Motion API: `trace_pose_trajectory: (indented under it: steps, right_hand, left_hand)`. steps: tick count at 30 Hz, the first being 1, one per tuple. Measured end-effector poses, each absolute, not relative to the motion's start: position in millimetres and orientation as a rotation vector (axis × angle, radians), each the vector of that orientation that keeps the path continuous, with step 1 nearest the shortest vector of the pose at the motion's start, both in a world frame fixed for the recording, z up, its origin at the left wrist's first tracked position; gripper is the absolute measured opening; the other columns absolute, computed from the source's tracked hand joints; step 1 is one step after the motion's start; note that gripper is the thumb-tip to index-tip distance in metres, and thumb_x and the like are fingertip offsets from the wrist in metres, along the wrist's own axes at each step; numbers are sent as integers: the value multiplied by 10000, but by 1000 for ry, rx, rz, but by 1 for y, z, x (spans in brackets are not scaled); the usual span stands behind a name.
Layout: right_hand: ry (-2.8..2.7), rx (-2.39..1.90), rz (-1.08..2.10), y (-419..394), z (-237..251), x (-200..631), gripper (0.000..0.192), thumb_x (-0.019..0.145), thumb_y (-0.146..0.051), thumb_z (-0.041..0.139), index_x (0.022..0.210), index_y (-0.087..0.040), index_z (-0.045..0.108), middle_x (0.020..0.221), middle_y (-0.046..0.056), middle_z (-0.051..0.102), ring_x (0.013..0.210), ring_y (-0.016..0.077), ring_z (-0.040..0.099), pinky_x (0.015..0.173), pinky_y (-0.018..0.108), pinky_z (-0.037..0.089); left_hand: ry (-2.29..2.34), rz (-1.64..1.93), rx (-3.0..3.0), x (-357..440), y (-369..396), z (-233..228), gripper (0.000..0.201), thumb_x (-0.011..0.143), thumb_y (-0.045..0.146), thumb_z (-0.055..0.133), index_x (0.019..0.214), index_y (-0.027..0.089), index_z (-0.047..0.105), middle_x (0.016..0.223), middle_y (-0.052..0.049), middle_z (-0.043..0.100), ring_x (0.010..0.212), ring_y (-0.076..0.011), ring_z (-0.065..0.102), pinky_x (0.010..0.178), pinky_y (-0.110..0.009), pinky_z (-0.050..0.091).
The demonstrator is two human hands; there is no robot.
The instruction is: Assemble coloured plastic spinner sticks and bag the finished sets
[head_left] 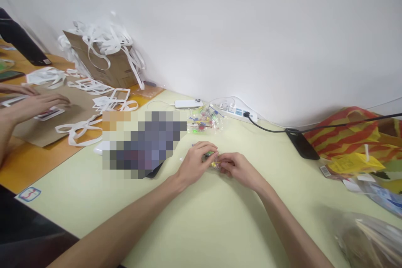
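Observation:
My left hand [195,162] and my right hand [237,168] meet over the pale green table [201,226], fingers curled inward. Between their fingertips is a small clear plastic packet [215,165] with yellow and green bits showing. Both hands pinch it, and the fingers hide much of it. Just beyond lies a pile of similar clear packets [205,120] with red, blue, yellow and green pieces inside.
Behind the pile are a white phone [188,104] and a power strip [240,112] with a black cable. A blurred-out device lies left. Further left, a co-worker's hands [40,104] rest near white straps [84,127]. At right are a black phone [303,144] and bags.

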State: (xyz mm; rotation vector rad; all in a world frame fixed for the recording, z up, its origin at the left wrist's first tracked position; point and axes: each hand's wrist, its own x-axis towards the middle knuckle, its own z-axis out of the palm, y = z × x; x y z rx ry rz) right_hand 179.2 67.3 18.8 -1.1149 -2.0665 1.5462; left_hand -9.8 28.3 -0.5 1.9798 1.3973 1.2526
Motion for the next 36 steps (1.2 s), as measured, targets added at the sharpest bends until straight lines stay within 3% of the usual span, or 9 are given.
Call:
trace_pose_trajectory:
  steps: [7,15,20,29,33,36]
  right_hand:
    - [-1937,-1240,1403,65,13,176,170,795,-320,615,690,-193,574,619,-20,594,510,121,524,511,234,400]
    - [-2078,-1134,1466,69,19,182,147,816,-226,517,852,-183,654,791,25,709,622,157,648,678,279,490]
    - [-2005,-1153,1474,64,16,176,91,772,-255,580,754,-184,633,671,5,638,557,140,582,611,259,469]
    - [-2007,-1173,1330,59,6,166,160,764,-207,472,618,-194,536,587,-13,561,553,134,494,572,246,387]
    - [-2110,-1114,1326,60,10,167,200,821,-205,442,649,-190,541,623,-10,579,591,141,510,606,251,389]
    - [-2211,-1037,1414,62,22,174,222,888,-232,425,785,-181,615,731,7,637,684,161,564,675,265,425]
  left_hand:
    - [1399,1245,1987,-9,28,1,151,957,277,563,942,221,702,1054,-44,703,1037,-195,632,943,-349,486]
    - [1392,1236,2030,-9,29,-1,142,948,242,562,936,224,703,1060,-47,703,1033,-200,629,943,-368,483]
    - [1379,1225,2072,-9,28,-1,145,951,237,554,942,225,699,1058,-51,705,1038,-206,626,946,-381,479]
    - [1383,1213,2098,-9,27,-1,153,961,238,543,951,224,695,1054,-48,704,1042,-204,621,942,-380,478]
    - [1382,1203,2167,-9,27,1,171,967,235,528,959,229,699,1038,-49,708,1050,-210,619,951,-392,470]
    - [1398,1172,2217,-10,28,2,190,978,245,510,971,231,699,1027,-51,709,1040,-212,618,957,-401,465]
